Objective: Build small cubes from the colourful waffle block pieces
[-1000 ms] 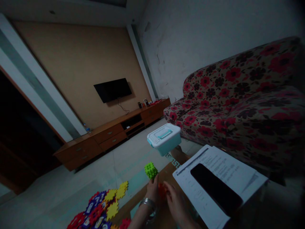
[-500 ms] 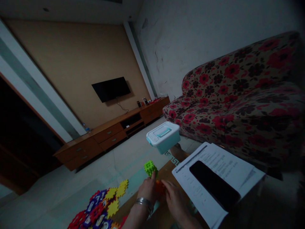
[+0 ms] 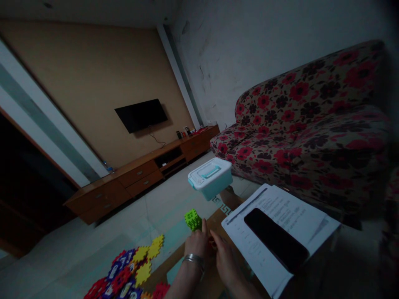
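My left hand (image 3: 197,244), with a silver bangle at its wrist, is closed around an orange toothed plastic piece (image 3: 212,243), its index finger raised. From the other side my right hand (image 3: 223,251) grips the same piece between thumb and fingers; the hands hide most of it. Just beyond them, on the table, stands a bright green assembled block (image 3: 193,219) with toothed edges. To the left lies a pile of flat toothed pieces in yellow (image 3: 144,272), red (image 3: 121,279) and purple, some printed with white marks.
A light-blue lidded box (image 3: 210,177) stands at the table's far end. On the right, a black phone (image 3: 275,238) lies on printed papers (image 3: 249,247). A floral sofa (image 3: 289,124), a wooden TV cabinet (image 3: 131,174) and a wall television (image 3: 142,115) are farther off.
My hands have drawn closer together around the orange piece, and it is now more hidden. The whole view has shifted slightly; the green block stays in place on the table.
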Demonstrator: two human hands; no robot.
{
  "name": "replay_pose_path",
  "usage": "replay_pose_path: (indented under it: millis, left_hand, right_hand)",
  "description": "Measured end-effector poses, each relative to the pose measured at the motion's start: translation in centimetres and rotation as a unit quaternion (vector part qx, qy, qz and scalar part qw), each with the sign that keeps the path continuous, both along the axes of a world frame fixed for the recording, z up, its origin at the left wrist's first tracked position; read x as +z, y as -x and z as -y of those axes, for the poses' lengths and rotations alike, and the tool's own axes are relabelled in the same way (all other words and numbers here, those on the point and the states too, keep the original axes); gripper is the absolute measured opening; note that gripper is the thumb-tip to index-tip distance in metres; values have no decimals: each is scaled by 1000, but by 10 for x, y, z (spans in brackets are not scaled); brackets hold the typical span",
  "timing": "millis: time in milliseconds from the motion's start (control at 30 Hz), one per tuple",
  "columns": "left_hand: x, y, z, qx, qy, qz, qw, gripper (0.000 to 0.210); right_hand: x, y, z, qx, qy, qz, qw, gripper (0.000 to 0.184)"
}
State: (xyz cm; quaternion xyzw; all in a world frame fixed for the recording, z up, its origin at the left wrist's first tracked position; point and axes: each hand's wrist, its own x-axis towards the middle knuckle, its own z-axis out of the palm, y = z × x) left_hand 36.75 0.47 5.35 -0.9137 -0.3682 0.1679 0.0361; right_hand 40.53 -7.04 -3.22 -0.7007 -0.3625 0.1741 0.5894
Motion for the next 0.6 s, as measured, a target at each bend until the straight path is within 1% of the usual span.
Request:
replay_pose_path:
  millis: [100,233,300,467,600]
  left_hand:
    - [-5,4,-3,8,22,15,1000,89]
    - [-11,13,-14,2,70,31,997,94]
    - [-13,16,-20,-1,93,40,995,91]
    - [-16,18,-27,14,115,54,992,70]
    - [-17,18,-25,27,107,68,992,42]
  right_hand:
    - [2,0,1,-2,8,3,1000,58]
    - [2,0,3,-8,22,13,1000,57]
    - [1,0,3,-8,15,26,1000,58]
    - [-1,1,3,9,-25,21,999,58]
    - [4,1,5,23,-14,46,999,59]
